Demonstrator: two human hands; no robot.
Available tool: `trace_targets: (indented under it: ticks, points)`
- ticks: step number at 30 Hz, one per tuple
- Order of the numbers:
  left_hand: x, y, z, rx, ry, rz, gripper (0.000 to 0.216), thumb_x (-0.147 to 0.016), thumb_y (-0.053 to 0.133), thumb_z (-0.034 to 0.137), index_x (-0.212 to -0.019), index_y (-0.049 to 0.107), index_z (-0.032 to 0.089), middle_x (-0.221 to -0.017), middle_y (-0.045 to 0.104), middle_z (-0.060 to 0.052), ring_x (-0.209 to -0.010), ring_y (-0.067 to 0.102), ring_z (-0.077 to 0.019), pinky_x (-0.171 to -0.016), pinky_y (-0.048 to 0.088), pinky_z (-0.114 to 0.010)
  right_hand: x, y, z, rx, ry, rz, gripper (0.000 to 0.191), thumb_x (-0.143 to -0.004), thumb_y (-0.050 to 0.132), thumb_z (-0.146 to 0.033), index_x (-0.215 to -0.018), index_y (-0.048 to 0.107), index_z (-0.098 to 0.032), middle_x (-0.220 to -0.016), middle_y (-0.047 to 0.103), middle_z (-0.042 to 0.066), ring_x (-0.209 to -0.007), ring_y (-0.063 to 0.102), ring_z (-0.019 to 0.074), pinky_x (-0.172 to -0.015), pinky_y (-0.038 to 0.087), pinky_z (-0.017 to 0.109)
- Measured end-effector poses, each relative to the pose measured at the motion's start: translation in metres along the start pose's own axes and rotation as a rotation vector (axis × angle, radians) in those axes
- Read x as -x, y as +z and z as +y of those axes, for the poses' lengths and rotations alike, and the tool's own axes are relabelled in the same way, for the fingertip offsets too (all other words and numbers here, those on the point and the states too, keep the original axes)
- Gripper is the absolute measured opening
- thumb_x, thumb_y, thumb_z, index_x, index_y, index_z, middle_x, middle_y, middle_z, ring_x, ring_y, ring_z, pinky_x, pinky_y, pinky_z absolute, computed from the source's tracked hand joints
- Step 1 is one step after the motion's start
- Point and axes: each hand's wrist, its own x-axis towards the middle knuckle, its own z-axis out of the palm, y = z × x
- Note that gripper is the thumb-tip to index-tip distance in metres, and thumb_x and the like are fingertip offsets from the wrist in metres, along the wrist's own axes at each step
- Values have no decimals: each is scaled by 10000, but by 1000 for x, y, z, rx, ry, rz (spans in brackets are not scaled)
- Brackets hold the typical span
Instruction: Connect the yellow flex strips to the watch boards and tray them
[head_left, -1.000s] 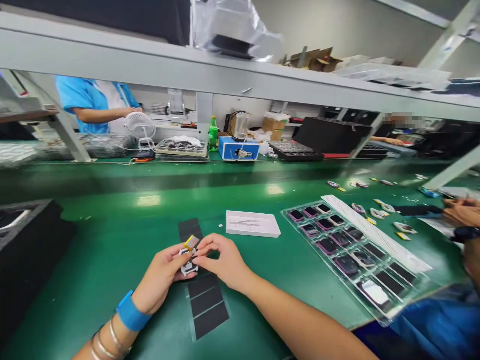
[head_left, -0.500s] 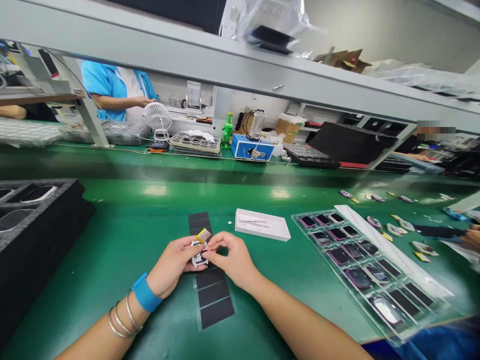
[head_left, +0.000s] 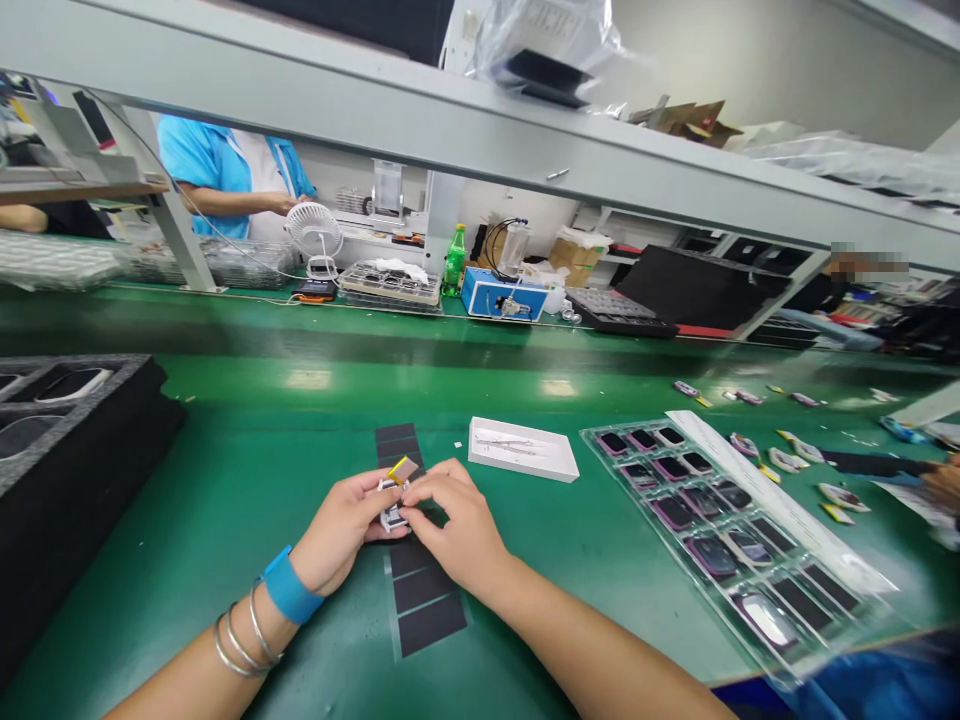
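My left hand (head_left: 341, 525) is closed around a small white watch case (head_left: 391, 517) with its inner parts exposed. A flat battery with yellow tape (head_left: 403, 469) sticks up from the top of the case. The fingertips of my right hand (head_left: 457, 520) are pinched together against the right side of the case; whatever they hold is hidden. Below both hands lies a clear strip with black rectangular pads (head_left: 431, 627), partly covered by them. A shallow white box (head_left: 523, 450) with tweezers (head_left: 510, 443) in it stands just beyond my right hand.
On the right is a clear plastic tray (head_left: 694, 560) of watch cases and dark pads. A black foam block (head_left: 82, 480) stands at the left. Several loose cases (head_left: 787, 460) lie near another person's arm (head_left: 874, 464). A shelf beam (head_left: 480, 130) crosses above.
The fingers of my right hand have shifted slightly left over the case, covering more of it. The case and battery have tilted a little in my left hand.
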Motion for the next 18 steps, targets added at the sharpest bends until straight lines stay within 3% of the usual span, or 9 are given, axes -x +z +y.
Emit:
trace_targets:
  ticks: [2,5,7,11,15,18]
  points:
    - [0,0,0,-22,1,-1,341,-626,735,292,-937,690,158,-774,670,-51,-651,579,-136,-583,517,-248,-1,-2,2,34,6,34,193,-672,681,-113,-826,605,-202,-915,548,46,-904,526,184,-810,454,324]
    - [-2,0,-1,-70,-6,7,378,-617,737,306,-964,688,165,-811,685,-66,-680,600,-165,-570,523,-267,-5,-5,8,-69,129,15,366,-642,731,-175,-968,566,-201,-989,535,49,-924,534,178,-834,454,319]
    - [-2,-1,-1,-101,-13,-16,399,-623,731,321,-989,684,171,-808,688,-68,-699,607,-177,-576,526,-277,-8,-8,10,-163,193,-23,303,-712,688,-219,-989,564,-197,-960,571,37,-889,556,156,-821,460,298]
    - [-1,-1,-1,-100,-39,-104,377,-664,701,300,-1020,673,180,-865,691,-80,-754,618,-190,-643,529,-303,-12,-11,10,-155,202,-36,27,-789,604,-184,-811,621,-185,-838,609,13,-826,571,139,-780,453,271]
    - [-1,-2,-1,-32,-48,-187,394,-642,716,202,-1032,655,195,-936,684,-70,-886,615,-204,-791,501,-325,-12,-12,8,-111,151,19,34,-776,616,-164,-789,636,-188,-819,627,17,-819,572,145,-770,445,274]
    - [-2,-1,-3,-64,-47,-126,384,-609,750,219,-981,664,176,-846,691,-64,-815,631,-196,-721,514,-297,-12,-11,7,-69,113,28,25,-781,619,-192,-784,642,-199,-807,642,17,-818,576,155,-779,439,292]
